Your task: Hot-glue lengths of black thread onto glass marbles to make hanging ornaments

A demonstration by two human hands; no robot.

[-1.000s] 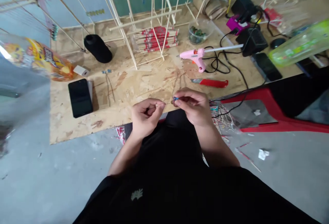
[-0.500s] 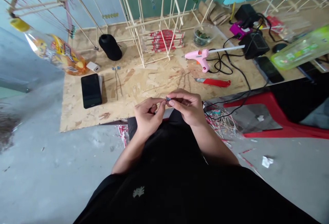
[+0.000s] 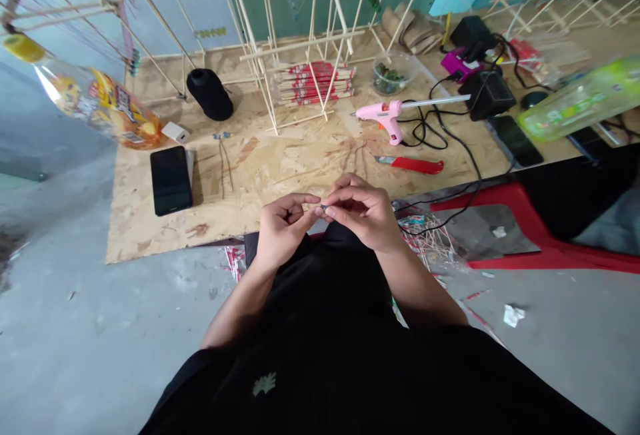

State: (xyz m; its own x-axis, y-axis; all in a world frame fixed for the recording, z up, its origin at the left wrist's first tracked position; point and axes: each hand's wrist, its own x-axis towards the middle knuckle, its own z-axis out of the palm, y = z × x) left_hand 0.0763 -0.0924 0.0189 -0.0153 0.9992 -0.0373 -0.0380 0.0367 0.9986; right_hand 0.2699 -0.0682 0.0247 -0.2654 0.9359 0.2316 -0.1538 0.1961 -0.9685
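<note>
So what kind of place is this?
Probably a craft workshop: a pink glue gun and a red knife lie on a wooden table, and a frame of thin sticks stands there too.

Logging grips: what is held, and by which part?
The right hand pinches a small bluish piece beside the left hand; which part is too small to tell.
</note>
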